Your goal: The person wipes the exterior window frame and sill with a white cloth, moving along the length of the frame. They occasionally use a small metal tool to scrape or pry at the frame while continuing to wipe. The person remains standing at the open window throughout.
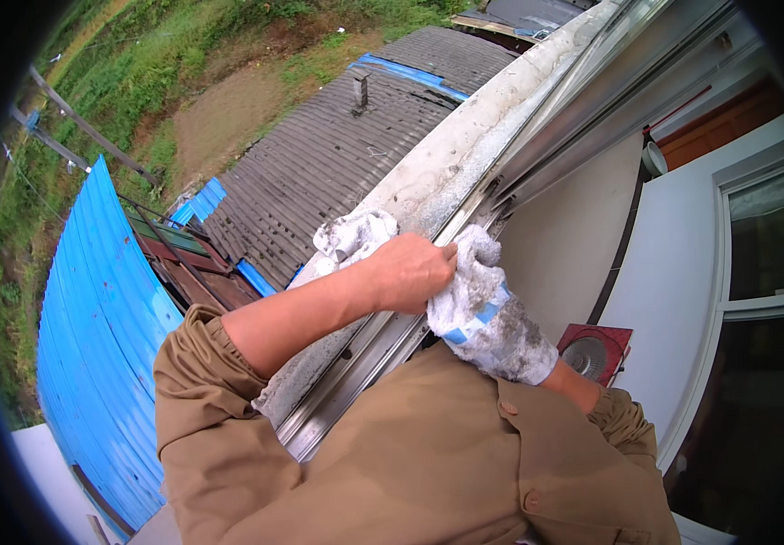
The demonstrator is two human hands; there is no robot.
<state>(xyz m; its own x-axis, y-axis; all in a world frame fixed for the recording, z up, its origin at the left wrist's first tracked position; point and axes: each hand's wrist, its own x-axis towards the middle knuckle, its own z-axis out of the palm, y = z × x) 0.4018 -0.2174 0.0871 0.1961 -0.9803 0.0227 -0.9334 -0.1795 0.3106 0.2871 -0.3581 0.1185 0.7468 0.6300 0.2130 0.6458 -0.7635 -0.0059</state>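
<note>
A dirty white cloth (pixel 476 313) with blue patches covers my right hand (pixel 492 318) like a sock, from fingertips to wrist. The fingers inside it are hidden. My bare left hand (pixel 417 272) is closed, thumb and fingers pinching the cloth's edge near its upper end. Both hands meet above the metal window track (pixel 356 372). Just beyond my left wrist, a second crumpled white cloth (pixel 356 238) with grey stains lies on the concrete ledge (pixel 437 168).
Sliding window frames (pixel 610 82) stand at the upper right. Outside the ledge lie a grey corrugated roof (pixel 319 154) and a blue metal sheet roof (pixel 92 345) far below. Indoors, a red box with a round grille (pixel 592 354) sits near a white door frame (pixel 674 245).
</note>
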